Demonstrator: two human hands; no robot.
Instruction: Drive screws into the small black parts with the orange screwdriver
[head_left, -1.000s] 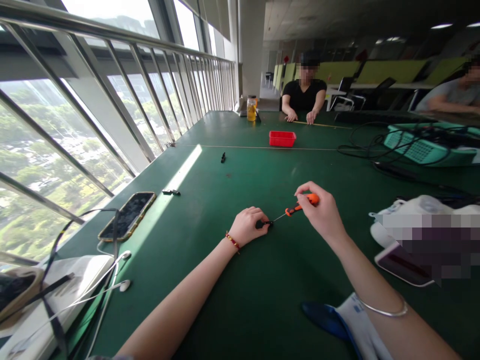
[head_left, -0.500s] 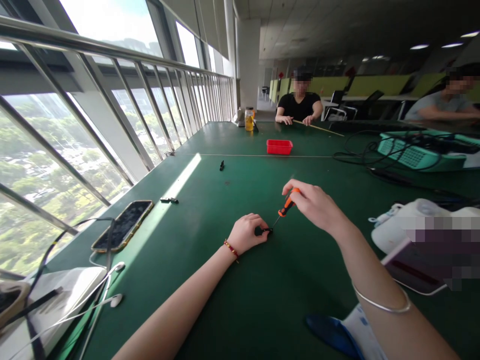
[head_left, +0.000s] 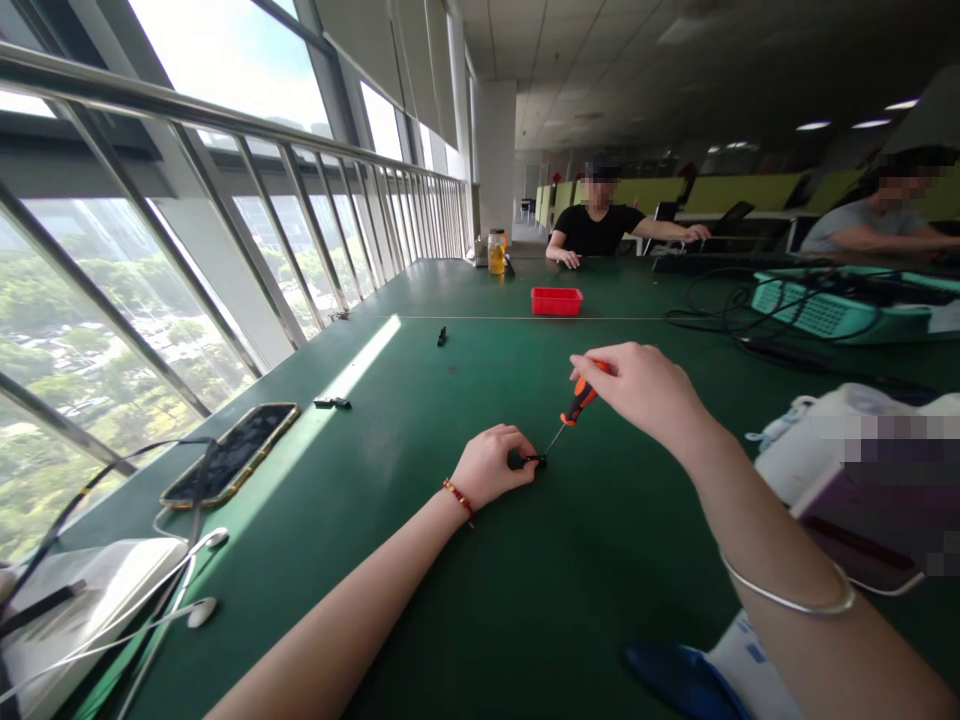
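My left hand (head_left: 495,465) rests on the green table, its fingers closed around a small black part (head_left: 534,460) that they mostly cover. In my right hand (head_left: 637,385) is a screwdriver (head_left: 580,402) with an orange and black handle, gripped near its upper end. The tool leans, its thin shaft running down and left so the tip meets the black part at my left fingertips. What exactly the tip touches is too small to make out. Two similar black pieces lie farther off: one (head_left: 332,403) by the sunlit strip, another (head_left: 442,337) beyond it.
A red tray (head_left: 556,301) and a jar (head_left: 496,252) stand toward the far end. To the left lie a phone (head_left: 232,455) and white earphones (head_left: 201,612). A teal basket (head_left: 817,305) with black cables is at right. A co-worker (head_left: 600,228) sits across the table.
My right hand has turned slightly, and the screwdriver's handle has shifted a little right and up. My left hand stays in place. The co-worker across has stretched one arm out to the right.
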